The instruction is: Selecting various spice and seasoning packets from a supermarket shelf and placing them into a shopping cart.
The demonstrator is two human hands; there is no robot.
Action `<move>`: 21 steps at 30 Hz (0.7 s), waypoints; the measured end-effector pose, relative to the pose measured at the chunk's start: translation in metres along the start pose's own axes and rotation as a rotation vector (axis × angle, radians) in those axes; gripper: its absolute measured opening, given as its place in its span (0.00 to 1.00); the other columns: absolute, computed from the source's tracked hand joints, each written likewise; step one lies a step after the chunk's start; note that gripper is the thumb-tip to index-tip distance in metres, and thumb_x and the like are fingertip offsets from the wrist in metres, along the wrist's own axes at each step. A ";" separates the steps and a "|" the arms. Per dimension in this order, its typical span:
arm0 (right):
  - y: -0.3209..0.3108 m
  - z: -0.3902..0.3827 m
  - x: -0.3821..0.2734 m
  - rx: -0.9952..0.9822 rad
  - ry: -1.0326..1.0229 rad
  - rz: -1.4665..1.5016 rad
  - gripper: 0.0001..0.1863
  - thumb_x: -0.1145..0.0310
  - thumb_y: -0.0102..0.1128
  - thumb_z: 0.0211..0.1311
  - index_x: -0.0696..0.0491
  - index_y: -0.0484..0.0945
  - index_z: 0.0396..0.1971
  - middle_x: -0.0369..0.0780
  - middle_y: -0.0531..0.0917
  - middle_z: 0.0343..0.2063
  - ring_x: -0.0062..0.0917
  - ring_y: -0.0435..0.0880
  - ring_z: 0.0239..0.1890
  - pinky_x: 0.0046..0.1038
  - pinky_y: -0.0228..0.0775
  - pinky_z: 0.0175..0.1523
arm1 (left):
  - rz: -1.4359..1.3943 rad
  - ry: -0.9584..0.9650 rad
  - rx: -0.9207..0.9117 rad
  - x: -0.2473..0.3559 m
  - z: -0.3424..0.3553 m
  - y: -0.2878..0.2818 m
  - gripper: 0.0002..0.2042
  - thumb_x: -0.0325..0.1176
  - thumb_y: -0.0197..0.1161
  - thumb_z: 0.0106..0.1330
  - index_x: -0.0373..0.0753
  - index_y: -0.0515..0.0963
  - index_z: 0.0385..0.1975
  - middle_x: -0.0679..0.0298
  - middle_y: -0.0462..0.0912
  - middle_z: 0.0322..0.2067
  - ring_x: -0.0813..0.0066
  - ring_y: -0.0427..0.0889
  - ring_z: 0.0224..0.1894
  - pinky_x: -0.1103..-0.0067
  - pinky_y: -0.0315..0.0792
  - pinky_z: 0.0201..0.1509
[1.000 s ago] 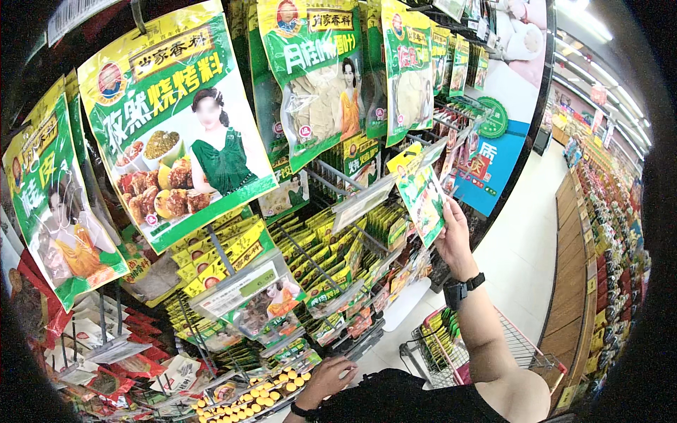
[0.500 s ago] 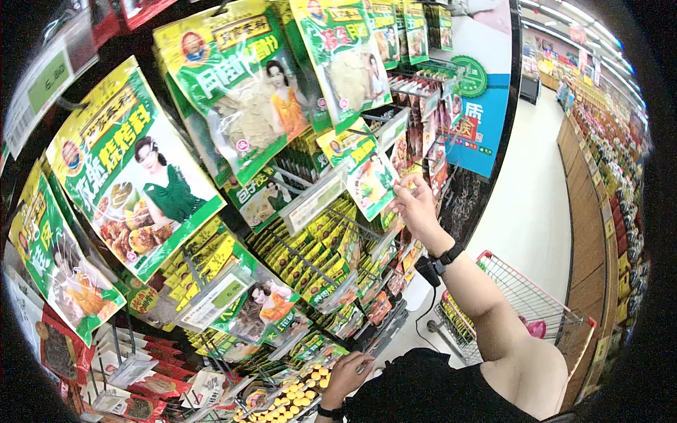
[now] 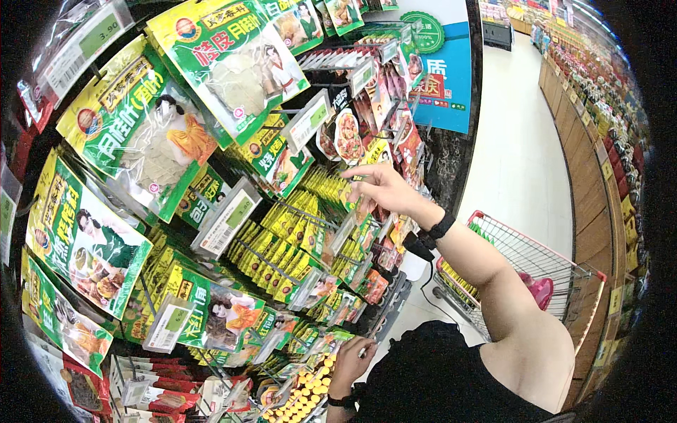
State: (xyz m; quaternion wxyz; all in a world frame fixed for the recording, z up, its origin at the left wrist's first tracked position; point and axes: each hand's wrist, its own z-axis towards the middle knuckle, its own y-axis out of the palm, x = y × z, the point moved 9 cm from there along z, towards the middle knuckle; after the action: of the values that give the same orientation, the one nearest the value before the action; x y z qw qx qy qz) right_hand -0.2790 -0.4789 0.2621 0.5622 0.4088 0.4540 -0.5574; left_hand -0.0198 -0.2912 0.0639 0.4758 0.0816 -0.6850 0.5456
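Observation:
My right hand [image 3: 386, 190] reaches out with the index finger stretched and the other fingers loosely bent, and no packet shows in it. Its fingertips are by a row of small yellow-green seasoning packets [image 3: 326, 189] hanging on hooks; I cannot tell whether they touch. Left of it hangs a yellow-green seasoning packet [image 3: 278, 161], apart from the hand. Low by the bottom shelves, my left hand [image 3: 350, 366] is curled, with a small pale thing at its fingers that I cannot make out. Larger clear-front packets of dried leaves [image 3: 236, 77] hang above.
Price tag holders [image 3: 227, 217] jut from the hooks on the rack. A wire shopping cart [image 3: 525, 247] with a pink item stands at the right. Beyond it run a pale aisle floor [image 3: 522, 141] and a long wooden-fronted display [image 3: 592, 162]. Yellow round items [image 3: 303, 395] sit low down.
My right hand has let go of the edge of the hanging yellow-green packet and its index finger is now extended. The view has shifted, so the rack appears further left.

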 end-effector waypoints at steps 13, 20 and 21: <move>-0.250 -0.205 0.147 0.736 0.192 0.396 0.06 0.69 0.52 0.67 0.53 0.76 0.31 0.30 0.75 0.19 0.13 0.70 0.19 0.16 0.62 0.25 | 0.130 0.265 -0.273 0.059 0.057 0.088 0.06 0.33 0.67 0.57 0.37 0.82 0.25 0.62 0.82 0.29 0.62 0.81 0.34 0.72 0.72 0.41; -0.318 -0.392 0.313 1.156 0.468 0.728 0.06 0.67 0.53 0.64 0.52 0.73 0.29 0.31 0.74 0.19 0.16 0.71 0.18 0.16 0.62 0.22 | 0.168 0.408 -0.462 0.103 0.089 0.138 0.10 0.36 0.67 0.58 0.37 0.79 0.21 0.64 0.80 0.28 0.64 0.81 0.35 0.69 0.70 0.40; -0.316 -0.422 0.341 1.222 0.505 0.808 0.06 0.65 0.53 0.63 0.51 0.73 0.28 0.31 0.74 0.19 0.16 0.70 0.18 0.16 0.61 0.21 | 0.174 0.420 -0.498 0.111 0.093 0.146 0.10 0.36 0.67 0.58 0.37 0.79 0.21 0.64 0.80 0.28 0.64 0.80 0.34 0.70 0.70 0.40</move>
State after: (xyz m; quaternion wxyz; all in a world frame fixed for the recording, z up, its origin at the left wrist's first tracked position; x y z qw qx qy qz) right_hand -0.6287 -0.1730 -0.1598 0.2760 0.8950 -0.0039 -0.3504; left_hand -0.2235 -0.2657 0.0525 0.5636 -0.2101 -0.6887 0.4049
